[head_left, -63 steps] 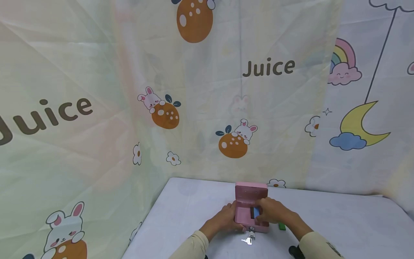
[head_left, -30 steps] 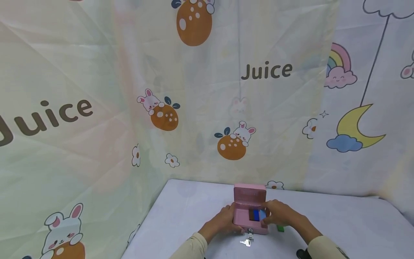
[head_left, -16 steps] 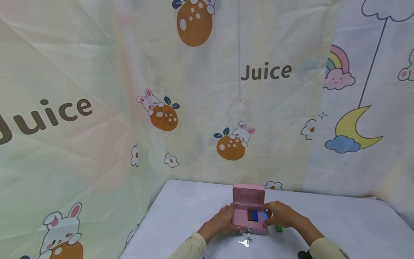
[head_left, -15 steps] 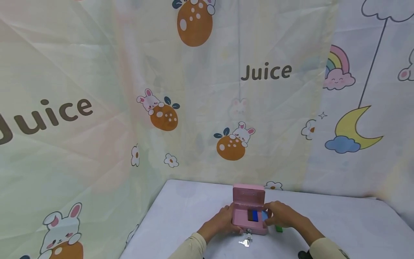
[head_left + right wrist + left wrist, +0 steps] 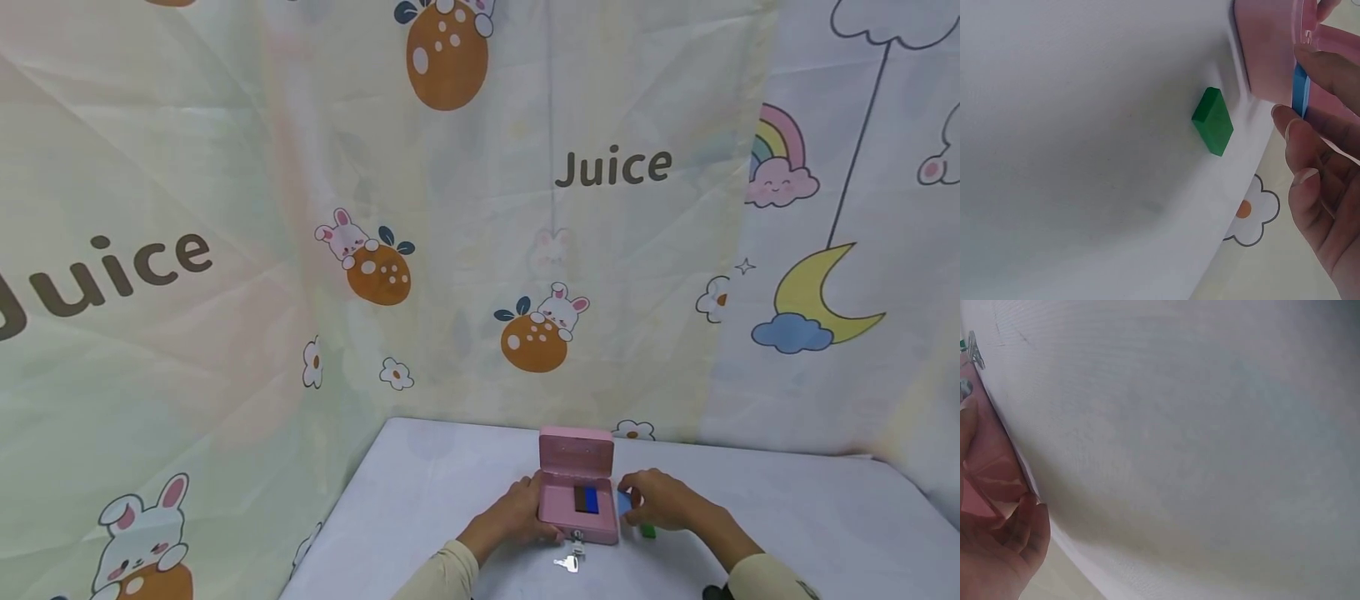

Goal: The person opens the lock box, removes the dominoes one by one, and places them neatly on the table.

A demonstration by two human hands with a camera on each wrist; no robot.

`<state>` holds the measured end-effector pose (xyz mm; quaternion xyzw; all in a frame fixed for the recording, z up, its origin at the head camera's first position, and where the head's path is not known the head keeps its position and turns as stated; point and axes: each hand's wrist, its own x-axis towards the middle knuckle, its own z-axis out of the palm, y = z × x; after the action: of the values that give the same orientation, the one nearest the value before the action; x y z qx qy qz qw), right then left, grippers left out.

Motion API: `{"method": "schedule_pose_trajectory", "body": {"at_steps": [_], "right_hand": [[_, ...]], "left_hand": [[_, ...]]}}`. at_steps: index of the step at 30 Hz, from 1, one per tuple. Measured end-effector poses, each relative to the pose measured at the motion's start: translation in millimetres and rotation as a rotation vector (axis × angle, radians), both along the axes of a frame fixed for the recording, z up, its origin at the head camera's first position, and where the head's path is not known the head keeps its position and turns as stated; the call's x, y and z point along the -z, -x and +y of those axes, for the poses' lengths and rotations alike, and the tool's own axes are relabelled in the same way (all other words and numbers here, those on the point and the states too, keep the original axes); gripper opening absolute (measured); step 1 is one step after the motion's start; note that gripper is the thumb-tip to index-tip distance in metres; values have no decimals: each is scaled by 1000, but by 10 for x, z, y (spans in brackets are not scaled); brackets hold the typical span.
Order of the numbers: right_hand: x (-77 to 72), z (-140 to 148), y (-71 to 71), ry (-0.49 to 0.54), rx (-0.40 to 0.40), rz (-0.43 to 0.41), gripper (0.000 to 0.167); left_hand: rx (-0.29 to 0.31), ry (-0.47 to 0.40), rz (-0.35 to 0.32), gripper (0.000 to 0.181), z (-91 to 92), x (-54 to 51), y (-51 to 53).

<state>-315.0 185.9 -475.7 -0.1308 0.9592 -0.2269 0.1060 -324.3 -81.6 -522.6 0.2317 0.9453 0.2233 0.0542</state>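
Observation:
On the white table stands a pink cash box (image 5: pixel 600 534), its lid (image 5: pixel 576 454) raised. My left hand (image 5: pixel 520 508) holds the box's left side, thumb at the front corner. Inside the box, a brown block (image 5: pixel 580 499) and a dark blue block (image 5: pixel 592 500) lie side by side. Just outside the right wall, my right hand (image 5: pixel 663 498) pinches a light blue block (image 5: pixel 1300 90) between thumb and fingers, level with the rim in the right wrist view. Below that hand, a green block (image 5: pixel 1216 125) rests on the table beside the box.
Keys (image 5: pixel 567 564) hang from the lock at the box's front and lie toward the near side of the table (image 5: pixel 787 500). A printed cloth (image 5: pixel 450 333) rises behind the table's far edge and along its left side.
My right hand has moved right with the light blue block, from inside the box to outside its right wall. The dark blue block has come into sight. My left hand keeps its hold.

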Motion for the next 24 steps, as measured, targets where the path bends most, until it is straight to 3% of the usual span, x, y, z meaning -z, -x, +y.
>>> {"method": "schedule_pose_trajectory", "body": {"at_steps": [15,24], "right_hand": [[103,77,3,-1,8,-36,39],[91,176,-29,18,19,-29,38]], "left_hand": [[-13,-2,-10,101,6,22,5],[-14,-1,-3,101,-2,6,-11]]}}
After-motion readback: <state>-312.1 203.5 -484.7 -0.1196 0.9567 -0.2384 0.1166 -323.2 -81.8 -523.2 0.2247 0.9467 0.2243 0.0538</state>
